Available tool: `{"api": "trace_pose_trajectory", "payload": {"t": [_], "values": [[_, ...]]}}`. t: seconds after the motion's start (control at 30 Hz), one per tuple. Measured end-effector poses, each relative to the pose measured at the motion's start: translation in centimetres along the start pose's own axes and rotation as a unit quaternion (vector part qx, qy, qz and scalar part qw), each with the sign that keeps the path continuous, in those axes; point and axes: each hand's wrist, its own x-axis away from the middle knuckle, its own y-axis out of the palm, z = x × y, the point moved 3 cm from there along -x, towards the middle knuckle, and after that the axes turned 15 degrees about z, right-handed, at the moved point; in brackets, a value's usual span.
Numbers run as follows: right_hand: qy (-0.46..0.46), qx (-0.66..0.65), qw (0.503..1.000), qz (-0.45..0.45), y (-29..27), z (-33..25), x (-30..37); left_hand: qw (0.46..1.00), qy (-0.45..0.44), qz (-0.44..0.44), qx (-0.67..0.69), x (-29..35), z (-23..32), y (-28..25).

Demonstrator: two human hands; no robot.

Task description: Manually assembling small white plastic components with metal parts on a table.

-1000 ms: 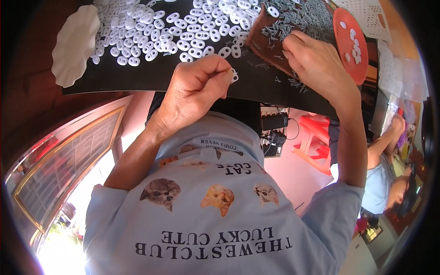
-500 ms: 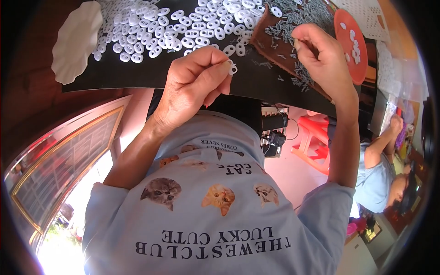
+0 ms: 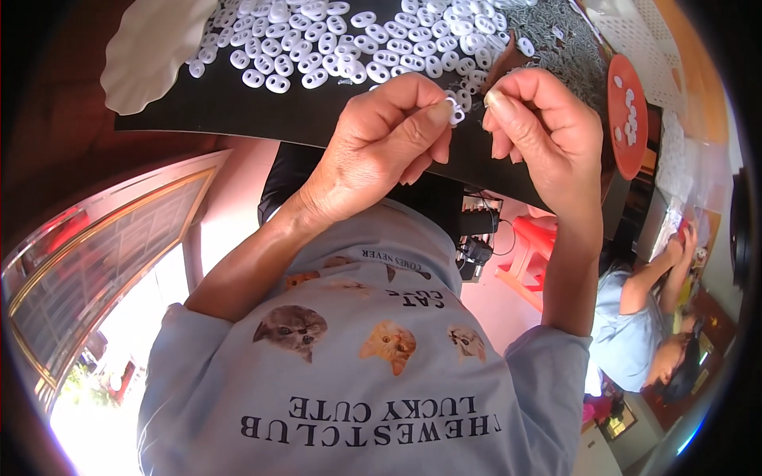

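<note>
"Fingertips front and centre, and what a tight pinch! Left hand (image 3: pixel 389 144) has thumb and forefinger clamped on a white two-holed piece (image 3: pixel 457 112), which pokes out toward the other side."

"And the right hand (image 3: pixel 549 131)?"

"Just beside it, thumb meeting forefinger, a narrow gap between the two hands. Whether anything sits in that pinch, I can't tell from up here."

"So which stage are we watching?"

"I'd call it lining up: the hands face each other at the near edge of the black table (image 3: pixel 238 113), the loose white ovals (image 3: pixel 315 78) and the heap of small grey parts (image 3: pixel 567 51) lying beyond them."

"What does the next move demand?"

"Fine aim, I reckon! Left must hold steady, holes clear of the thumb; right, if it carries a grey part, needs it squared to a hole."
</note>
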Motion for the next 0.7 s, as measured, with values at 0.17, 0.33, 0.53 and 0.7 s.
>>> {"api": "trace_pose_trajectory", "payload": {"t": [0.17, 0.33, 0.53, 0.7], "values": [[-0.024, 0.007, 1.000, -0.005, 0.8, 0.1, -0.2, 1.000, -0.008, -0.018, -0.009, -0.1, 0.2, 0.0], [-0.054, 0.015, 0.998, -0.029, 1.2, 0.5, -0.3, 0.999, 0.012, -0.026, -0.018, -0.1, 0.1, 0.0], [-0.042, 0.047, 0.998, -0.020, 1.5, 0.1, -0.3, 0.999, 0.009, -0.029, -0.021, -0.2, 0.1, -0.2], [-0.057, 0.043, 0.997, 0.013, 2.3, 0.5, 0.1, 0.999, 0.038, -0.009, -0.006, 0.1, -0.2, 0.0]]}}
